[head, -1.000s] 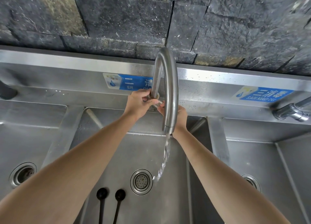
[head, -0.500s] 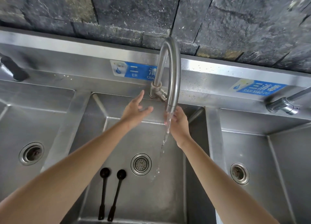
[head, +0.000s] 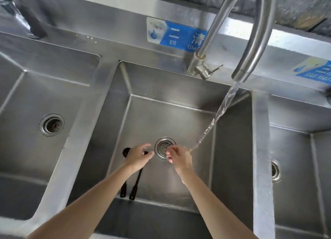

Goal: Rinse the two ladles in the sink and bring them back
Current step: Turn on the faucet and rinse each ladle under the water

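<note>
Two black ladles lie side by side on the floor of the middle steel sink basin (head: 179, 102), handles toward me. The left ladle (head: 123, 189) shows its bowl beside my wrist; the right ladle (head: 134, 186) has its bowl hidden under my left hand (head: 138, 157). That hand hovers just above the ladle bowls, fingers spread, holding nothing. My right hand (head: 179, 158) is low in the basin beside the drain strainer (head: 164, 148), fingers loosely curled and empty, with the water stream (head: 217, 116) reaching it from the gooseneck tap (head: 250, 41).
Basins with drains flank the middle one, the left basin (head: 52, 125) and the right basin (head: 276, 170). Steel dividers separate them. The tap's lever (head: 207, 71) sits on the back ledge under a blue label (head: 180, 37). A dark stone wall rises behind.
Both hands have left the tap lever and dropped down into the middle basin, the left over the ladle bowls, the right by the drain. Water keeps running. My view has tilted downward.
</note>
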Demonstrator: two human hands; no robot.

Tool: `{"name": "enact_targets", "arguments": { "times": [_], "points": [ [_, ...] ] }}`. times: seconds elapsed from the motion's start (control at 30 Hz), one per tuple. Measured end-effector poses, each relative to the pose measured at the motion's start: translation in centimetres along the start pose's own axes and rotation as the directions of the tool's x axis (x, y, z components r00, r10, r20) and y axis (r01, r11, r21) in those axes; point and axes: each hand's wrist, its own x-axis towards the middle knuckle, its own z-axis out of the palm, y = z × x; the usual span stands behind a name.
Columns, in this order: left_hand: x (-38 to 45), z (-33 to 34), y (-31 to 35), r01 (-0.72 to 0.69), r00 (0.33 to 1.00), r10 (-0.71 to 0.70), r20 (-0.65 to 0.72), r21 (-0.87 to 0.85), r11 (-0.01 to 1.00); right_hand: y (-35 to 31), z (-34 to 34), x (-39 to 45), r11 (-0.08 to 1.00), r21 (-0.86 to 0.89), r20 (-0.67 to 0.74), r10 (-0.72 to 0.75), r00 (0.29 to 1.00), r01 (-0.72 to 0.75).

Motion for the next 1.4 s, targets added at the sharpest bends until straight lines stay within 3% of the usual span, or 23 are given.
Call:
{"name": "enact_targets", "arguments": {
  "times": [0.13, 0.3, 0.4, 0.63, 0.9, 1.1, 1.27, 1.4],
  "points": [
    [0.4, 1.2, -5.2, 0.114, 0.992, -0.121, 0.034, 0.160, 0.981, 3.6, 4.3, 0.1, 0.991, -0.110, 0.047, 0.082, 0.996, -0.076],
    [1.5, 3.0, -10.5, 0.178, 0.982, -0.186, 0.035, 0.167, 0.970, 8.4, 9.4, 0.2, 0.975, -0.198, 0.121, 0.127, 0.984, -0.102],
    [1.9, 3.8, -11.5, 0.160, 0.985, -0.169, 0.039, 0.181, 0.970, 9.2, 11.3, 0.5, 0.967, -0.203, 0.089, 0.172, 0.981, -0.151],
    [2.7, 4.6, -12.7, 0.176, 0.984, -0.174, -0.027, 0.122, 0.977, 10.7, 14.5, 1.8, 0.970, -0.214, 0.004, 0.123, 0.992, -0.119],
    [1.6, 3.4, -11.2, 0.114, 0.993, -0.114, 0.012, -0.004, 0.993, 8.8, 11.6, 0.7, 0.980, 0.133, 0.035, 0.141, 0.989, -0.145],
    [-1.9, 1.7, -9.3, 0.020, 0.993, -0.012, 0.121, -0.064, 0.998, 5.3, 7.4, -1.6, 0.901, 0.377, -0.023, 0.239, 0.971, -0.213],
    [-5.9, 0.2, -6.9, 0.173, 0.966, -0.102, 0.237, -0.298, 0.939, 3.2, 4.2, -3.5, 0.894, 0.414, -0.112, 0.239, 0.965, -0.173],
    [-7.9, -0.8, -4.0, 0.203, 0.973, -0.123, 0.196, -0.461, 0.864, 0.1, 2.1, -4.0, 0.868, 0.475, -0.090, 0.211, 0.973, -0.144]
  ]
}}
